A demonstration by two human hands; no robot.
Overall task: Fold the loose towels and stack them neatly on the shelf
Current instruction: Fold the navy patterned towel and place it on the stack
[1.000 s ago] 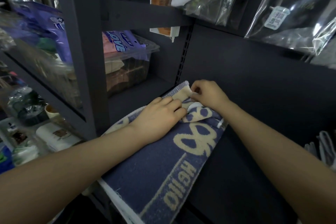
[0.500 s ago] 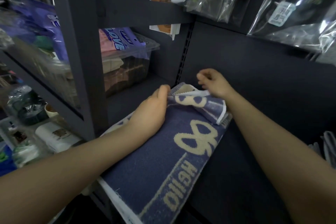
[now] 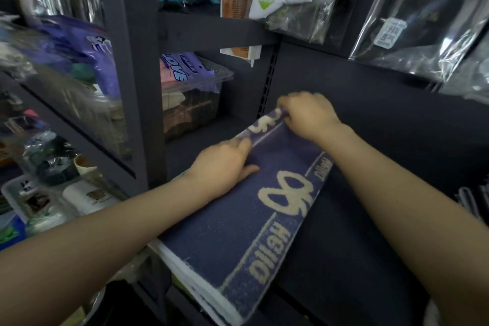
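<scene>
A navy towel [image 3: 232, 230] with cream "Hello" lettering and a bow pattern lies lengthwise on the dark shelf [image 3: 344, 246], its near end hanging over the shelf's front edge. My right hand [image 3: 308, 114] pinches the towel's far edge near the back panel. My left hand [image 3: 225, 167] rests on the towel's left side, fingers curled on its left edge beside the fold. The far part of the towel is doubled over, showing a second "Hello" band at right.
A clear plastic box [image 3: 190, 103] with packaged goods stands at the back left of the shelf. A dark upright post [image 3: 137, 87] divides off the left bay. Bagged items [image 3: 412, 21] hang above. Striped cloth [image 3: 473, 201] shows at the right edge.
My right hand has pulled the bunched far end of the towel back and flat toward the rear panel. My left hand has slid to the towel's left edge.
</scene>
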